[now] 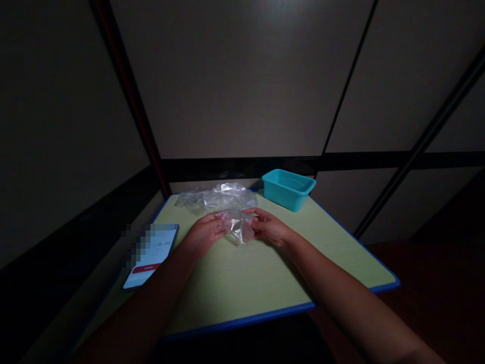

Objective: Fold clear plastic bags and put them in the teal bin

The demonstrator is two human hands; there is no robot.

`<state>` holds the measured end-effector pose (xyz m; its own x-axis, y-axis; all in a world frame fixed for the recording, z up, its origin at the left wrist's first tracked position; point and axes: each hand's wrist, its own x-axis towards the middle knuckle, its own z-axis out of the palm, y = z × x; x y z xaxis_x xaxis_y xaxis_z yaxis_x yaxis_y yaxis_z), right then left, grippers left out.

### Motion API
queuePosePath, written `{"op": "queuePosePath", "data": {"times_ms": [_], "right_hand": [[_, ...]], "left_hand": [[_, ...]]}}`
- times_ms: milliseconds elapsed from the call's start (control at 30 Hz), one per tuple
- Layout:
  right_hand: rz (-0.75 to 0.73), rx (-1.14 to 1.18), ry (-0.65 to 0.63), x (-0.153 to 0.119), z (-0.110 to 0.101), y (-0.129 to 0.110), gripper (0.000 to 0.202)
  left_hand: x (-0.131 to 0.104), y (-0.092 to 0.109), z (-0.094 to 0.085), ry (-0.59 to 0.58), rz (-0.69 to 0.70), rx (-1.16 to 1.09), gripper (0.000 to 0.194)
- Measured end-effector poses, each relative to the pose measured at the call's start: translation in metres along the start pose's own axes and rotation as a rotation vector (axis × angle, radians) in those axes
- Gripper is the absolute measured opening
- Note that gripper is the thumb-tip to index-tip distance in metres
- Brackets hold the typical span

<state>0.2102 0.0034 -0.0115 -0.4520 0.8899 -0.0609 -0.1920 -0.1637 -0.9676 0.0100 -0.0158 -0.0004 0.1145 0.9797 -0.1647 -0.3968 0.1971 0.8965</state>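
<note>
Two hands grip one small clear plastic bag (238, 226) over the middle of the pale green table (242, 283). The left hand (204, 233) pinches the bag's left edge with closed fingers; the right hand (267, 226) pinches its right edge likewise. The bag hangs crumpled between them, just above the tabletop. Behind it lies a pile of clear plastic bags (215, 197). A teal plastic tub (288, 189) stands at the far right corner. A phone (151, 255) lies at the left edge, screen lit.
</note>
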Motion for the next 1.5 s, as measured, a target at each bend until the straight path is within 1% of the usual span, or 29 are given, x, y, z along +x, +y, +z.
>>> {"op": "queuePosePath", "data": {"times_ms": [100, 200, 333, 467, 567, 667, 733, 800, 900, 967, 1033, 1133, 1200, 1267, 1333, 1400, 1433, 1500], "right_hand": [[-0.049, 0.017, 0.021, 0.004, -0.003, 0.003, 0.042], [-0.101, -0.003, 0.052, 0.007, -0.005, 0.005, 0.040], [-0.134, -0.051, 0.104, 0.009, -0.004, 0.005, 0.033], [-0.167, -0.103, 0.221, 0.009, -0.004, 0.001, 0.023], [-0.192, -0.078, 0.311, 0.009, -0.005, -0.004, 0.019], [-0.174, -0.039, 0.371, 0.008, -0.006, -0.007, 0.021], [-0.127, -0.040, 0.354, 0.007, -0.006, -0.006, 0.025], [-0.101, -0.077, 0.303, 0.007, -0.005, -0.004, 0.030], [-0.112, -0.173, 0.256, 0.008, -0.005, 0.000, 0.029], [-0.115, -0.218, 0.253, 0.009, -0.006, 0.002, 0.025], [-0.102, -0.250, 0.258, 0.010, -0.009, 0.003, 0.024], [-0.075, -0.344, 0.270, 0.013, -0.015, 0.005, 0.023], [-0.072, -0.444, 0.305, 0.015, -0.020, 0.007, 0.021], [-0.075, -0.557, 0.339, 0.017, -0.025, 0.007, 0.016], [-0.060, -0.695, 0.339, 0.018, -0.031, 0.006, 0.009], [-0.050, -0.862, 0.326, 0.018, -0.036, 0.004, 0.012], [-0.053, -0.951, 0.326, 0.018, -0.037, 0.002, 0.015], [-0.070, -1.110, 0.345, 0.017, -0.040, -0.001, 0.017]], "left_hand": [[-0.001, 0.001, 0.002, 0.047, -0.005, -0.003, 0.008], [-0.002, 0.001, 0.007, 0.110, 0.008, -0.035, 0.010], [-0.003, 0.001, 0.009, 0.157, 0.071, -0.079, 0.013], [-0.002, 0.002, 0.006, 0.190, 0.094, -0.073, 0.011], [-0.003, 0.002, 0.007, 0.182, 0.109, -0.060, 0.008], [-0.005, 0.001, 0.009, 0.106, 0.064, -0.025, 0.005], [-0.007, 0.001, 0.010, 0.045, 0.022, 0.001, 0.003], [-0.006, 0.000, 0.010, 0.015, -0.020, 0.013, 0.012], [-0.004, 0.001, 0.007, 0.021, -0.093, 0.013, 0.029], [-0.003, 0.001, 0.004, 0.016, -0.130, 0.035, 0.032], [-0.004, 0.001, 0.002, -0.022, -0.121, 0.081, 0.028], [-0.008, 0.000, 0.000, -0.174, -0.025, 0.188, 0.025], [-0.011, -0.001, -0.002, -0.301, -0.008, 0.279, 0.028], [-0.014, 0.000, -0.005, -0.399, -0.062, 0.375, 0.030], [-0.015, 0.001, -0.008, -0.466, -0.140, 0.450, 0.029], [-0.014, 0.003, -0.010, -0.480, -0.156, 0.523, 0.026], [-0.013, 0.005, -0.011, -0.455, -0.129, 0.571, 0.023], [-0.009, 0.008, -0.011, -0.328, 0.008, 0.688, 0.020]]}}
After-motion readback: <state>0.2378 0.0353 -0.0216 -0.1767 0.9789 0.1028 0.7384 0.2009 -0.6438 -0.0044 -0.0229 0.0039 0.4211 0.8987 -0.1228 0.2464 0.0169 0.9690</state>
